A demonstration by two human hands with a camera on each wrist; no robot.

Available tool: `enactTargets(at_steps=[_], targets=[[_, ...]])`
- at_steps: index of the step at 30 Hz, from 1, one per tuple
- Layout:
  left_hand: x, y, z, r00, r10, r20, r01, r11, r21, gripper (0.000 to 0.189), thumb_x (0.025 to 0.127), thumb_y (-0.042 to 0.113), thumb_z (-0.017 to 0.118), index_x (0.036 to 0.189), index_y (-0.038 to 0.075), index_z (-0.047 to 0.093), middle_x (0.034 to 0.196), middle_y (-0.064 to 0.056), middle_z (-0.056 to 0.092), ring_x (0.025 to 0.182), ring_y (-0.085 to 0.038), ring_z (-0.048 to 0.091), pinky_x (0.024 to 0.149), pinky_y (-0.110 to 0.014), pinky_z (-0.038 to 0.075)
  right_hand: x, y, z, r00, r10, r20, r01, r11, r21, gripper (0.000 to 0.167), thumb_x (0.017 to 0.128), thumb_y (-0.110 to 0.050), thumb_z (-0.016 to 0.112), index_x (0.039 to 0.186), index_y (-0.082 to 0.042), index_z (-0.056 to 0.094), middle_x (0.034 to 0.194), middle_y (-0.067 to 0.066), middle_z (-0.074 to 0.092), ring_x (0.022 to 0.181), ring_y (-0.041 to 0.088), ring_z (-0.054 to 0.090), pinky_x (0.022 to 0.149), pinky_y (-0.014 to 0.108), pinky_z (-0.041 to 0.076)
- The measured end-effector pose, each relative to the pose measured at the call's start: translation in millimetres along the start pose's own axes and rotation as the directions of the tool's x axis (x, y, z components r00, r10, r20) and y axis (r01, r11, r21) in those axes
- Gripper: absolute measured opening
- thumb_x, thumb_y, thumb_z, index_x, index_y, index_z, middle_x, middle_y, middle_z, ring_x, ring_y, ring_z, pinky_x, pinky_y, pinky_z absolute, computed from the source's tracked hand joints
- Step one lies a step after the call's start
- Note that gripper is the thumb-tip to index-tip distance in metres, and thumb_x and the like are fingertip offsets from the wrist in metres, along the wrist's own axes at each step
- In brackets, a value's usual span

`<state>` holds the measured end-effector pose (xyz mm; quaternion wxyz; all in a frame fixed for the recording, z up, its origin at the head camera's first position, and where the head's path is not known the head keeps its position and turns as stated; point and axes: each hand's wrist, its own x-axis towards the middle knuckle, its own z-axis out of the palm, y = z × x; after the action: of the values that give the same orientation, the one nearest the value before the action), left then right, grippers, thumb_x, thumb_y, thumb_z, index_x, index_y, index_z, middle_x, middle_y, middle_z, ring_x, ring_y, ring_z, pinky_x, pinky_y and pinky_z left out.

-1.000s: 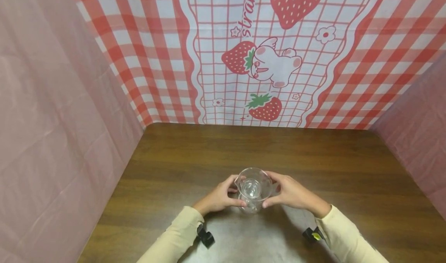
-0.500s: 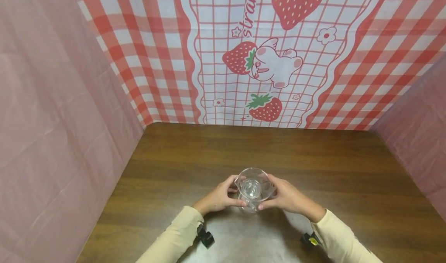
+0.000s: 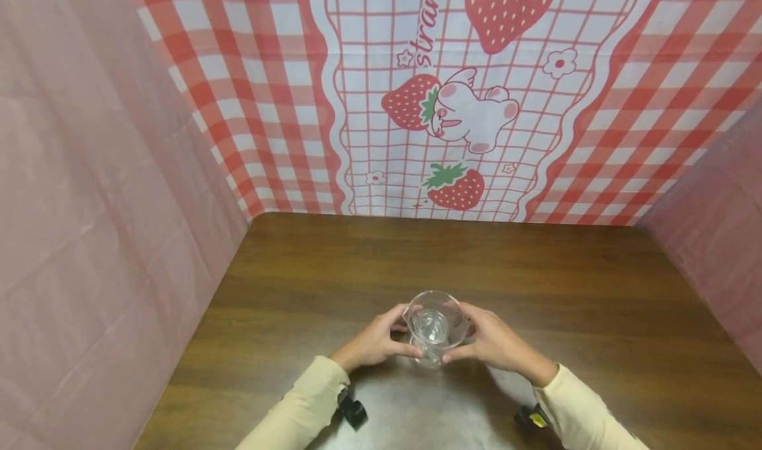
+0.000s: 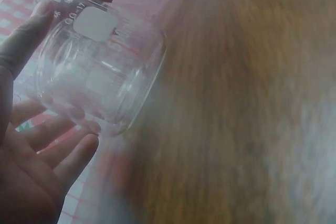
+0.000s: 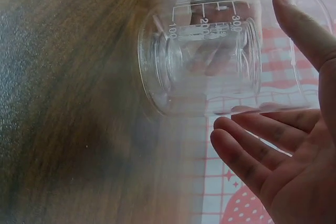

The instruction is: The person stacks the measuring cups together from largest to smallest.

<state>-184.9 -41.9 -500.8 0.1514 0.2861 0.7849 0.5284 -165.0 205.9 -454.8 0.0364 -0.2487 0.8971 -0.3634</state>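
A large clear glass beaker (image 3: 430, 356) with a pouring lip is upright between my two hands at the front middle of the table. A smaller clear glass vessel (image 5: 247, 59) sits nested inside it. My left hand (image 3: 381, 339) grips the beaker's left side, thumb in front and fingers behind. From the right, my right hand (image 3: 497, 341) holds it the same way. White volume marks run along the beaker (image 5: 157, 95) in the right wrist view, and a white label patch shows on the beaker (image 4: 142, 59) in the left wrist view.
The brown wooden table (image 3: 309, 251) ends at a red-and-white checked cloth (image 3: 274, 106) with strawberry prints. Pink curtains (image 3: 107, 205) hang at both sides. Black wrist devices (image 3: 352, 410) are strapped under the pale yellow sleeves (image 3: 297, 404).
My right hand has moved slightly left, and its thumb and fingers have closed in on the beaker. My left hand keeps its hold. The head view has tilted a little.
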Motion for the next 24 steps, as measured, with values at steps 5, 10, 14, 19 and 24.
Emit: enactTargets(at_steps=[5,10,14,19,24], targets=[[1.6,3.3,3.7,1.000,0.023,-0.008,-0.024,0.999,-0.024,0.076,0.077,0.016,0.082,0.141,0.001,0.043,0.137,-0.018,0.056,0.117,-0.032,0.062,0.103,-0.032,0.051,-2.3,1.9,-2.7,1.000,-0.017,-0.004,0.017,1.000,0.025,0.089,0.063,-0.042,0.088,0.133,0.000,0.053,0.119,0.016,0.066,0.090,0.017,0.065,0.072,0.029,0.060],[3.9,6.2,5.0,0.999,0.027,-0.031,-0.029,0.999,-0.046,0.076,0.076,0.012,0.082,0.140,0.000,0.044,0.136,-0.019,0.056,0.116,-0.033,0.062,0.102,-0.030,0.051,-2.5,1.3,-6.2,1.000,-0.009,-0.011,0.009,0.999,0.035,0.090,0.063,-0.040,0.088,0.134,0.001,0.052,0.121,0.018,0.065,0.088,0.018,0.065,0.072,0.029,0.060],[5.3,7.5,3.4,0.999,0.031,-0.041,-0.033,0.998,-0.051,0.076,0.076,0.011,0.082,0.141,-0.001,0.044,0.136,-0.019,0.056,0.116,-0.033,0.062,0.102,-0.031,0.051,-1.1,-0.9,-7.9,1.000,-0.003,-0.019,0.004,0.999,0.036,0.089,0.063,-0.039,0.089,0.134,0.000,0.053,0.118,0.016,0.066,0.088,0.017,0.065,0.073,0.028,0.060],[6.3,8.7,0.6,0.999,0.023,-0.044,-0.025,0.998,-0.053,0.076,0.077,0.011,0.082,0.141,0.000,0.044,0.137,-0.019,0.056,0.116,-0.034,0.063,0.102,-0.034,0.051,0.8,-2.3,-9.0,1.000,-0.013,-0.026,0.014,0.999,0.041,0.087,0.064,-0.037,0.089,0.133,0.001,0.053,0.117,0.015,0.067,0.089,0.017,0.065,0.073,0.027,0.059],[6.2,8.5,-1.7,0.999,0.012,-0.044,-0.014,0.999,-0.050,0.076,0.077,0.013,0.081,0.142,0.000,0.043,0.137,-0.019,0.056,0.115,-0.034,0.063,0.103,-0.039,0.052,3.6,-3.1,-9.2,1.000,-0.015,-0.024,0.016,0.999,0.037,0.088,0.065,-0.037,0.089,0.135,0.002,0.052,0.117,0.014,0.067,0.093,0.021,0.065,0.075,0.028,0.059]])
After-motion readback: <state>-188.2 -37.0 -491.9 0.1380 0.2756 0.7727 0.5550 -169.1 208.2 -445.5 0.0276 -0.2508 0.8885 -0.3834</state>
